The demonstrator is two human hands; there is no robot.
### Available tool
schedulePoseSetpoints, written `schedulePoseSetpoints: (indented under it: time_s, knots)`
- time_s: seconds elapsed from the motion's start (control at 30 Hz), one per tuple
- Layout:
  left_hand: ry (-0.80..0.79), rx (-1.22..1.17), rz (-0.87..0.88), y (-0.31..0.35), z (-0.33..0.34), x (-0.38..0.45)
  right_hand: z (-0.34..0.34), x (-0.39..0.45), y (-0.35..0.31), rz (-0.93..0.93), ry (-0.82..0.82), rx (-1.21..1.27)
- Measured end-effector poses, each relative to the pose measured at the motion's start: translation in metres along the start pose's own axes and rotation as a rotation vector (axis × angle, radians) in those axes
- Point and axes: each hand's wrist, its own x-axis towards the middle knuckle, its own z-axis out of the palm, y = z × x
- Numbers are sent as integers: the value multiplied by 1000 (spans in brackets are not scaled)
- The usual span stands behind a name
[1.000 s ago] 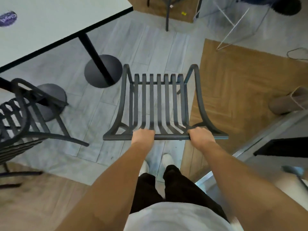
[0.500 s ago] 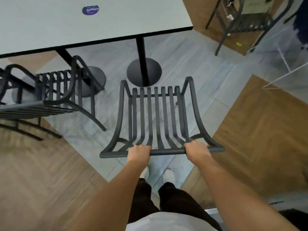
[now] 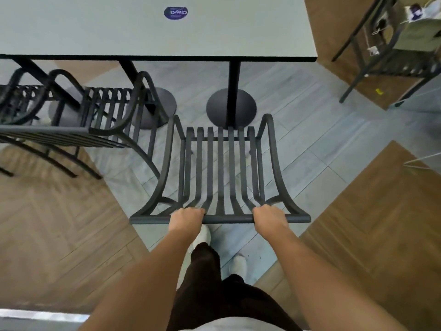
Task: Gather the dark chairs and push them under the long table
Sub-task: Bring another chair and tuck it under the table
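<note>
Both hands, left hand [image 3: 186,215] and right hand [image 3: 268,215], fingers clamped on slatted chair [image 3: 219,168] top rail; worktop [image 3: 262,32] edge lies at 12 o'clock.

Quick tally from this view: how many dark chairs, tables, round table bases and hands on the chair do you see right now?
Dark slatted chairs: 4, the held chair, the neighbour chair, a third chair at far left, a loaded chair at top right
Long table: 1
Round table bases: 3
Hands gripping the held chair's top rail: 2, left hand, right hand
Total: 10
</note>
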Motion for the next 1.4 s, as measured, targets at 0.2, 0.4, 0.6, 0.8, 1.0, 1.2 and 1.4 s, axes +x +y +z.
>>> schedulePoseSetpoints:
  time_s: [0.2,0.4,0.6,0.8,1.0,1.2,1.4]
  knots:
    - [10,-9,12,-21,-22,39,-27,40,-3,5,19,-4]
    - [10,-6,44,-49,-50,91,-63,87,-5,10,41,5]
    - [21,16,77,-75,-83,148,-100,139,-8,39,49,4]
    - [31,25,108,-93,-112,194,-134,181,-8,88,31,27]
    - [22,58,155,-110,-129,219,-152,197,-14,102,27,42]
    - [45,53,174,-124,-142,239,-164,211,-21,123,16,71]
    - [47,60,170,-133,-159,257,-177,226,-26,142,13,100]
